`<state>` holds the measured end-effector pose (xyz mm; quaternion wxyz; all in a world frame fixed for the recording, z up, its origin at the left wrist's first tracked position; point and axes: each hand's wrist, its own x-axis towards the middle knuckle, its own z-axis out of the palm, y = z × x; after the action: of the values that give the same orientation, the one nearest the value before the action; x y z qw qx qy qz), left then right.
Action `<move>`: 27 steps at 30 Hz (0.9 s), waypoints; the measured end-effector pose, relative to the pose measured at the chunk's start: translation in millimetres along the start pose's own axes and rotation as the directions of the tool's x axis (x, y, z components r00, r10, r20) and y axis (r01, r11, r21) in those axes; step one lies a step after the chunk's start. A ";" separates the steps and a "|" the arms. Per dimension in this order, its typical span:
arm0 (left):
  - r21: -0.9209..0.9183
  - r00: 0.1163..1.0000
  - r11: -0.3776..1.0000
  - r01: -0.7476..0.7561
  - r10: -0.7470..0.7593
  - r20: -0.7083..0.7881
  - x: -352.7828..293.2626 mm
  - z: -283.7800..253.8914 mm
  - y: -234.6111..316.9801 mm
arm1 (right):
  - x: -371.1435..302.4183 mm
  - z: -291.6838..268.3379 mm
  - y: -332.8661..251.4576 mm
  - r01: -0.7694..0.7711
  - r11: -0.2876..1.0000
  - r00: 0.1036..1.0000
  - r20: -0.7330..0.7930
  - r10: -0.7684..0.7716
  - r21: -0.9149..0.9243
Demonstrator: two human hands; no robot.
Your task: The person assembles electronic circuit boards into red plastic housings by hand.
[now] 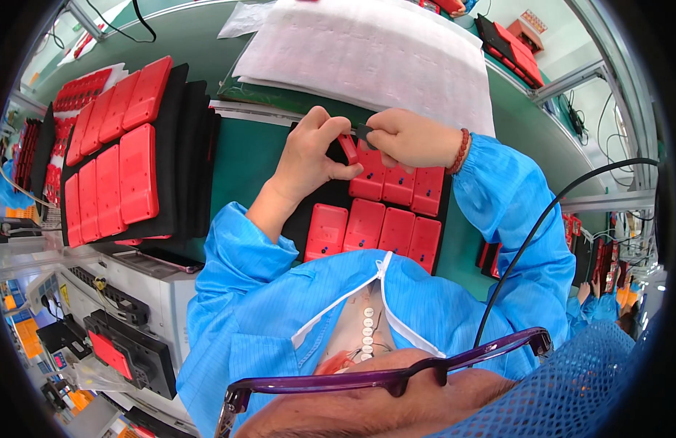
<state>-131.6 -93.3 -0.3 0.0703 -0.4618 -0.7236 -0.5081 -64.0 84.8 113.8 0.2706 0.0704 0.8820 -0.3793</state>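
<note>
**Both hands meet over the pad, red case pinched on the left**

Left hand (307, 155), centre of the frame: forearm rises from the blue sleeve (246, 244) at lower left, slanting up and right. Wrist bare, knuckles high, thumb reaching out below, forefinger bent over above. Clamped on a small red case (348, 149), which sits between thumb and forefinger, tilted, narrow side showing.

Right hand (417, 140), just right of centre: forearm comes in from the right, elbow bent wide, beaded bracelet (460, 152) at the wrist. Fingers curled together, closed on a small dark piece (364, 133) that pokes out leftward. Its shape is mostly hidden by the grip.

Red case lies to the right of the left palm and left of the right fist, its upper end just beside the dark piece. Contact between the two: cannot tell.

Beneath the hands, a black pad (299, 219) on the green tabletop (232, 175), bearing two rows of red cases (364, 225); the upper row is partly covered by the hands.

Upper left: stacked black pads (196, 157), more red cases on top.
</note>
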 end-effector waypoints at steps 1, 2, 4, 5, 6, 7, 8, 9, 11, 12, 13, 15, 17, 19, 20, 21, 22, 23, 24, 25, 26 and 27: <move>-0.008 1.000 1.000 0.009 -0.009 0.005 0.0 -0.1 0.4 | 0.3 -1.2 -3.9 -0.003 1.000 1.000 0.004 0.003 -0.006; -0.011 1.000 1.000 0.013 -0.013 -0.001 -0.5 -0.3 0.5 | 1.5 -2.4 -7.1 -0.010 0.999 0.999 0.044 0.011 -0.032; -0.027 0.999 0.999 0.024 -0.023 0.024 -0.7 -0.5 0.6 | 1.4 -3.5 -14.5 -0.020 0.998 0.996 0.085 0.025 -0.064; -0.031 1.000 0.999 0.026 -0.025 0.018 -0.3 -0.6 0.6 | 0.7 -3.3 -18.7 -0.074 0.996 0.995 0.060 0.077 -0.051; -0.022 1.000 1.000 0.023 -0.022 0.018 -0.2 -0.9 0.6 | 0.9 -2.7 -21.4 -0.127 0.991 0.991 0.038 0.128 -0.038; -0.012 1.000 1.000 0.020 -0.020 0.018 -0.3 -1.1 1.2 | 2.5 -3.7 -22.5 -0.129 0.991 0.991 0.042 0.131 -0.045; -0.016 1.000 1.000 0.023 -0.023 0.011 -0.3 -1.4 2.6 | 4.8 -5.9 -23.3 -0.128 0.986 0.991 0.035 0.132 -0.103; -0.010 1.000 1.000 0.024 -0.024 0.015 -0.4 -2.6 3.8 | 7.2 -6.7 -24.6 -0.125 0.979 0.991 0.031 0.131 -0.161; -0.006 0.999 1.000 0.029 -0.029 0.012 -1.9 -4.2 3.8 | 8.9 -4.0 -27.5 -0.133 0.978 0.991 0.014 0.137 -0.163; -0.005 1.000 1.000 0.021 -0.021 0.015 -1.9 -4.5 3.4 | 8.6 -3.1 -28.9 -0.142 0.977 0.990 -0.012 0.142 -0.159; -0.004 1.000 1.000 0.012 -0.012 0.018 -1.8 -4.7 3.2 | 8.5 -3.0 -29.2 -0.145 0.975 0.989 -0.010 0.145 -0.166; -0.013 1.000 1.000 0.003 -0.003 0.007 -0.8 -4.6 3.9 | 8.2 -2.9 -27.2 -0.125 0.987 0.992 -0.016 0.124 -0.097; -0.021 1.000 1.000 -0.007 0.007 -0.002 -0.4 -4.2 3.3 | 10.4 0.0 -22.6 -0.130 0.986 0.991 -0.025 0.128 -0.107; -0.007 1.000 1.000 -0.013 0.013 0.000 -1.8 -4.2 1.8 | 12.2 1.5 -22.5 -0.133 0.985 0.991 -0.030 0.130 -0.115; -0.008 1.000 1.000 -0.010 0.010 -0.004 -2.2 -4.4 1.6 | 12.7 1.7 -23.6 -0.127 0.984 0.992 -0.023 0.125 -0.127; -0.009 1.000 1.000 -0.013 0.013 -0.005 -1.9 -4.1 1.9 | 12.7 1.4 -24.2 -0.122 0.983 0.992 -0.018 0.121 -0.139; -0.008 1.000 1.000 -0.015 0.015 -0.007 -1.8 -3.9 2.3 | 13.9 1.5 -23.4 -0.124 0.982 0.992 -0.017 0.123 -0.142; -0.010 1.000 1.000 -0.014 0.014 -0.009 -1.8 -3.5 2.8 | 16.3 1.4 -21.8 -0.099 0.971 0.995 -0.009 0.099 -0.216; -0.004 1.000 1.000 -0.018 0.018 -0.009 -1.4 -2.8 3.4 | 17.9 1.0 -22.5 -0.074 0.955 0.997 -0.002 0.077 -0.287; 0.003 1.000 1.000 -0.022 0.022 -0.009 -1.1 -2.0 3.9 | 19.1 -1.2 -25.4 -0.076 0.955 0.997 -0.002 0.079 -0.288; 0.001 1.000 1.000 -0.022 0.022 -0.009 -0.9 -0.4 4.1 | 20.3 -4.5 -30.3 -0.119 0.943 0.988 0.053 0.142 -0.310; 0.005 0.999 1.000 -0.027 0.027 -0.016 -0.8 1.4 4.0 | 21.8 -6.9 -34.6 -0.161 0.929 0.973 0.105 0.206 -0.332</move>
<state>-127.6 -92.5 1.2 0.0843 -0.4672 -0.7180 -0.5090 -96.7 63.6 128.0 0.3734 0.0813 0.9005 -0.2073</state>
